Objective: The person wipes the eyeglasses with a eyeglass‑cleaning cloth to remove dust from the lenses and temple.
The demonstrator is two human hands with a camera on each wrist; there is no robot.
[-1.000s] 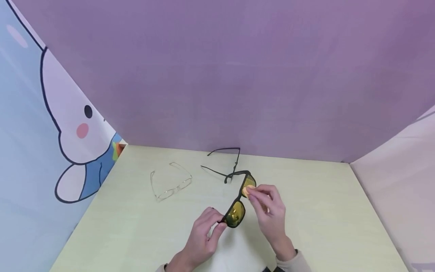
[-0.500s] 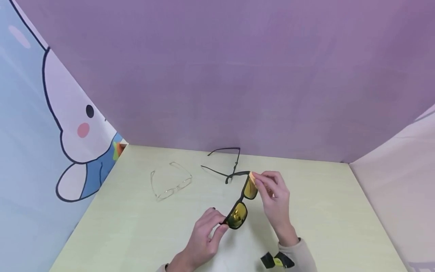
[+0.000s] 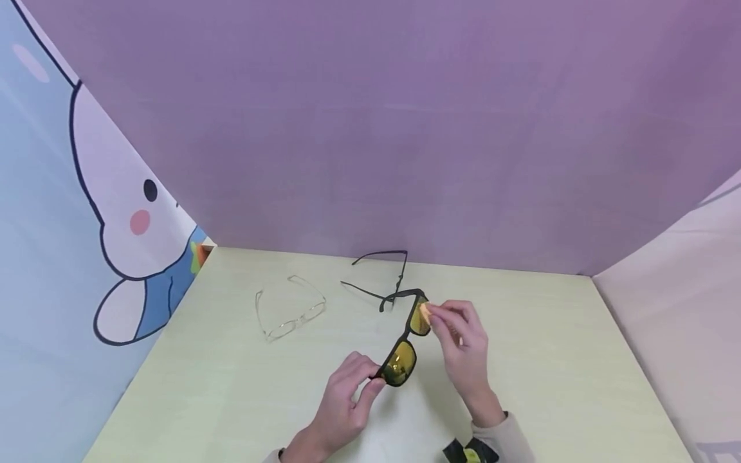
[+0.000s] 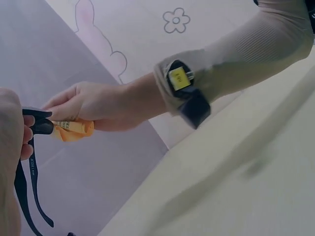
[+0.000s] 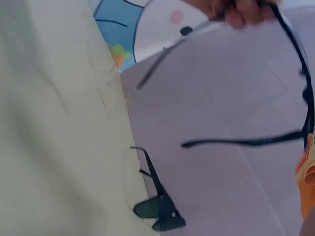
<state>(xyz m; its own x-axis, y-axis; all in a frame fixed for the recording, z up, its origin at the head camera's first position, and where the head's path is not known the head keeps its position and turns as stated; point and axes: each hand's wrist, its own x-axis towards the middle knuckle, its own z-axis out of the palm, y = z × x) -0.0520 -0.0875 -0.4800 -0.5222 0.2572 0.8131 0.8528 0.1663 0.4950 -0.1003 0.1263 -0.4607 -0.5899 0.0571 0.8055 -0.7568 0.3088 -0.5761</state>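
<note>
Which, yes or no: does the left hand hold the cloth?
No, the left hand grips the sunglasses; the right hand holds the cloth.

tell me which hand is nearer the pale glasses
Left: the left hand is right of the pale glasses and closer to the person; the right hand is farther right, past the yellow-lensed sunglasses.

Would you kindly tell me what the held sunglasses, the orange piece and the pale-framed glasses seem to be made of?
Held sunglasses: probably plastic, since the black frame is thick and smooth; the glossy yellow lenses show mirror-like reflections.
Orange piece: likely matte cloth, as it folds loosely; no weave visible.
Pale-framed glasses: slim, pale, perhaps metal or clear plastic; finish too small to judge.
</note>
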